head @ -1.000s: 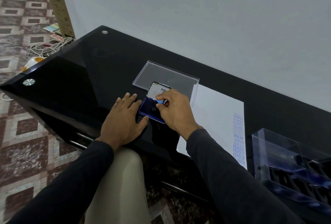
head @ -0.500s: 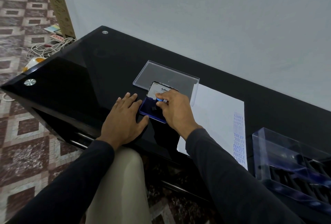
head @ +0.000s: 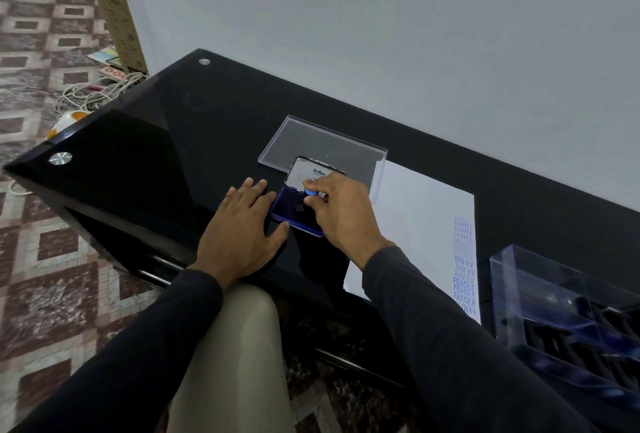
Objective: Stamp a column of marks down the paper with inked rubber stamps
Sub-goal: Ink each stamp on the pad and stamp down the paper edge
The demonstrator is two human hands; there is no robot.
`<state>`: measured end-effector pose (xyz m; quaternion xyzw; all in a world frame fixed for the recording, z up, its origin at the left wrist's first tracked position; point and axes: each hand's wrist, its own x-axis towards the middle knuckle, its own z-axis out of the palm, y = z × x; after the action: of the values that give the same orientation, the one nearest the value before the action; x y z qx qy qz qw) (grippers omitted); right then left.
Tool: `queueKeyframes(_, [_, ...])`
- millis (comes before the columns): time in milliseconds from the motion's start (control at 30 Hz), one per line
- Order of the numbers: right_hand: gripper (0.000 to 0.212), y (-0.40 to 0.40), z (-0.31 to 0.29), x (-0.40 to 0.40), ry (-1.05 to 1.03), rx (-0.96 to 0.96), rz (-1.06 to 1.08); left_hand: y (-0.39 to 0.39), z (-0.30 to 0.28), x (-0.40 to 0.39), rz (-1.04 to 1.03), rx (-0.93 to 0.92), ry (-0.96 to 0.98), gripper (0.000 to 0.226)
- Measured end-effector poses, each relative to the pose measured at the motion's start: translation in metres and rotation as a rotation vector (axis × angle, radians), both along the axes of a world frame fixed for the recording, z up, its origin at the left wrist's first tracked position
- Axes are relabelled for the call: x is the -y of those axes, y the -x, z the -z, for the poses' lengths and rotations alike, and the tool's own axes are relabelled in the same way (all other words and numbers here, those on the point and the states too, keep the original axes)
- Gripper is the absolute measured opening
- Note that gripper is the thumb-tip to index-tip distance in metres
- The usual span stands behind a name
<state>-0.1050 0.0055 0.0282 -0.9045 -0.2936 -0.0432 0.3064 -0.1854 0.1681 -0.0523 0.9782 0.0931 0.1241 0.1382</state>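
Note:
My right hand (head: 341, 214) pinches a small blue-topped rubber stamp (head: 311, 193) whose dark base sits on the blue ink pad (head: 282, 208). The pad's lid (head: 311, 173) stands open behind it, showing a white label. My left hand (head: 242, 228) lies flat on the black table beside the pad, fingertips and thumb touching its left edge. To the right lies the white paper (head: 422, 218), with a column of blue marks (head: 464, 266) down its right side.
A clear plastic lid (head: 322, 141) lies behind the ink pad. A clear box of stamps (head: 568, 321) stands at the right, near the table's front edge. The glossy black table (head: 156, 141) meets a grey wall behind. Cables (head: 93, 93) lie on the floor at left.
The stamp in my right hand has shifted slightly on the ink pad. My left hand has not moved.

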Motion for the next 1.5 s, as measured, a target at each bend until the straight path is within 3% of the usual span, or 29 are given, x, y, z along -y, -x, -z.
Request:
queueKeyframes(367, [0.026, 0.0014, -0.0009, -0.0011, -0.015, -0.004, 0.017, -0.0011, 0.0011, -0.0009, -0.002, -0.012, -0.016, 0.070])
queueKeyframes(567, [0.007, 0.0052, -0.0056, 0.0005, -0.002, -0.030, 0.008, -0.0015, 0.0002, -0.0008, 0.001, -0.018, -0.010, 0.071])
queueKeyframes(767, [0.022, 0.0036, -0.0039, -0.0008, -0.012, -0.027, -0.003, -0.0009, 0.0000, -0.0003, -0.002, -0.020, -0.008, 0.071])
queueKeyframes(1500, [0.028, 0.0027, -0.0005, -0.0006, 0.001, -0.042, 0.013, 0.0008, -0.0013, 0.0003, 0.005, -0.003, 0.014, 0.069])
